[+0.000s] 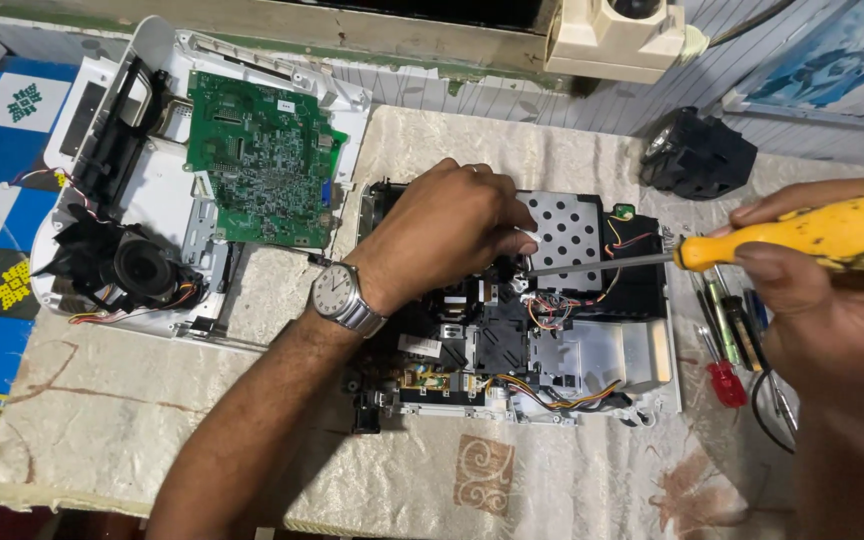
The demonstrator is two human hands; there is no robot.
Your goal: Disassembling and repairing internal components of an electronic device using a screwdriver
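Two bare forearms, no sleeves, silver metal-band wristwatch [340,295] with white dial on left wrist

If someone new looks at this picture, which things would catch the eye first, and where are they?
The yellow-handled screwdriver stands out at the right, gripped by the right hand, its shaft reaching left into the opened device at the centre of the cloth-covered table. The left hand, with a wristwatch, presses its fingers near the tip. At upper left, a green circuit board lies on a white housing.
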